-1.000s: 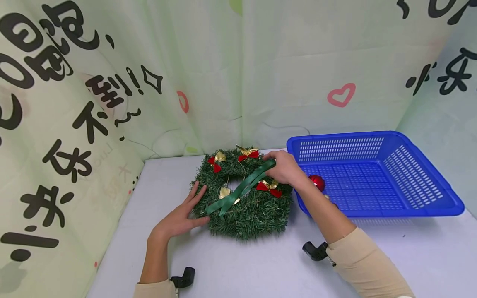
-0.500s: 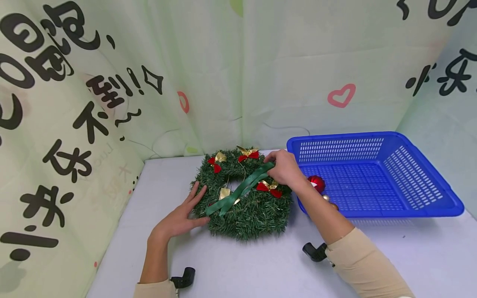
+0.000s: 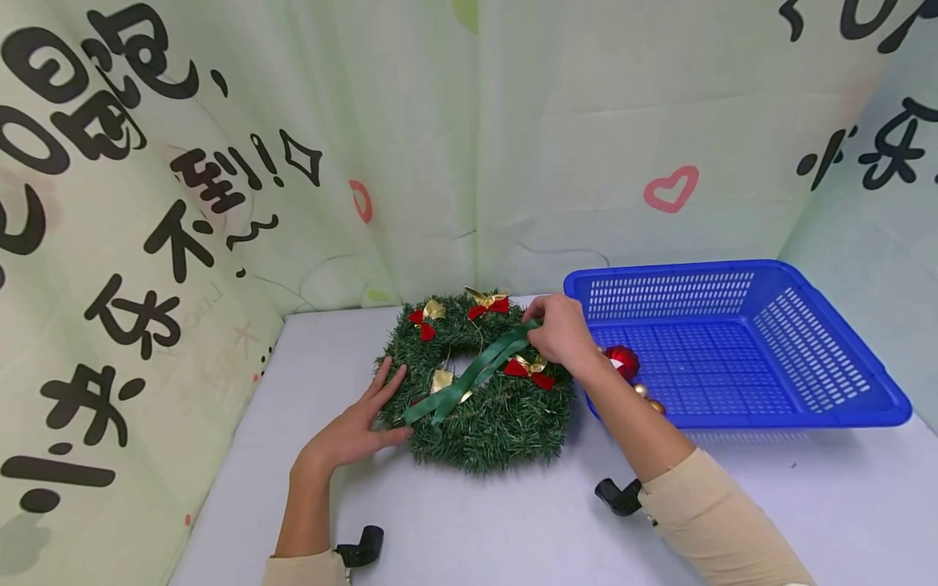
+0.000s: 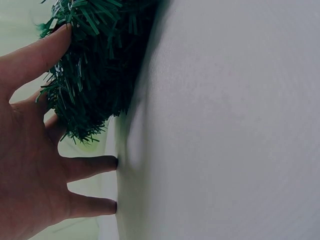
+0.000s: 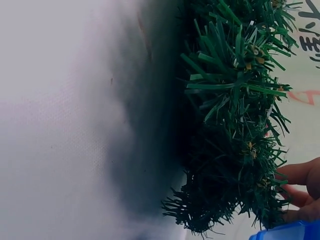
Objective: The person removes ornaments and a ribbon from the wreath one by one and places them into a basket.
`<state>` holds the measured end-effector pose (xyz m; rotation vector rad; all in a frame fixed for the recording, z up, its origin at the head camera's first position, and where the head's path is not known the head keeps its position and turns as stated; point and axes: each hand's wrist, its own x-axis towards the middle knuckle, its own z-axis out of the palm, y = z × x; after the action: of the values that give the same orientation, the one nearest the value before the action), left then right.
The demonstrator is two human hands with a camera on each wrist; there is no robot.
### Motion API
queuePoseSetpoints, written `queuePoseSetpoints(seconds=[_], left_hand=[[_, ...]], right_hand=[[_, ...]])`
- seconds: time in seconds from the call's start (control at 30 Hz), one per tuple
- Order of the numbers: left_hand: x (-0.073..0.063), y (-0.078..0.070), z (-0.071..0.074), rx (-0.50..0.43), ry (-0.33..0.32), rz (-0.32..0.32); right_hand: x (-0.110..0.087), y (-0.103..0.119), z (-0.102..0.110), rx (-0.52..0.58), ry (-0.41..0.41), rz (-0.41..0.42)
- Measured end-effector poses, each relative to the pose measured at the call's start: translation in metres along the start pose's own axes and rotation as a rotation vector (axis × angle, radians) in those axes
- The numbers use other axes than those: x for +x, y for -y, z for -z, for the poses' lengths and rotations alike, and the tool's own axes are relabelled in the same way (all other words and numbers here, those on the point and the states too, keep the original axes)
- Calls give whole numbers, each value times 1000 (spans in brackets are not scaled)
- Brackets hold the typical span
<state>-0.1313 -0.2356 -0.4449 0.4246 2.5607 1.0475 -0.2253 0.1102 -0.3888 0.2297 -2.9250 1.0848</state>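
A round green Christmas wreath (image 3: 484, 439) lies on the white table, dressed with small red bows (image 3: 529, 370) and gold leaves. Across its middle runs a dark green ribbon (image 3: 476, 370), slanting from lower left to upper right. My right hand (image 3: 563, 330) pinches the ribbon's upper end at the wreath's upper right edge. Fingers spread, my left hand (image 3: 357, 423) rests against the wreath's left side. In the left wrist view its thumb (image 4: 42, 55) touches the needles, while two fingers (image 4: 92, 167) reach down to the table. The right wrist view shows mostly needles, with fingertips (image 5: 300, 175) at the edge.
A blue plastic basket (image 3: 806, 411) stands right of the wreath, close to my right forearm. Inside, at its left end, are a red bauble (image 3: 623, 360) and small gold balls (image 3: 655, 404). Printed curtains (image 3: 542, 163) hang behind and at the sides.
My right hand has shifted slightly to the right with the ribbon's end, and more of the gold balls shows past the forearm. My left hand and the wreath have stayed in place.
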Motion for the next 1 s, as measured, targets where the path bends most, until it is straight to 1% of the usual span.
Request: queuePoseSetpoints(seconds=[0.13, 0.3, 0.43, 0.53, 0.63, 0.87, 1.0], left_hand=[[0, 0, 0, 3, 1, -4], [-1, 0, 0, 3, 0, -8], [-1, 0, 0, 4, -1, -6], [0, 0, 0, 11, -3, -9], [0, 1, 0, 14, -4, -8], [1, 2, -2, 13, -5, -7], [1, 2, -1, 10, -4, -9]], right_hand=[[-1, -1, 2, 33, 8, -18], [-3, -1, 5, 87, 28, -16], [-6, 2, 7, 181, 55, -27], [-9, 5, 10, 283, 86, -49], [-12, 7, 12, 360, 113, -64], [-16, 8, 15, 427, 131, -57], [-20, 10, 19, 483, 134, -51]])
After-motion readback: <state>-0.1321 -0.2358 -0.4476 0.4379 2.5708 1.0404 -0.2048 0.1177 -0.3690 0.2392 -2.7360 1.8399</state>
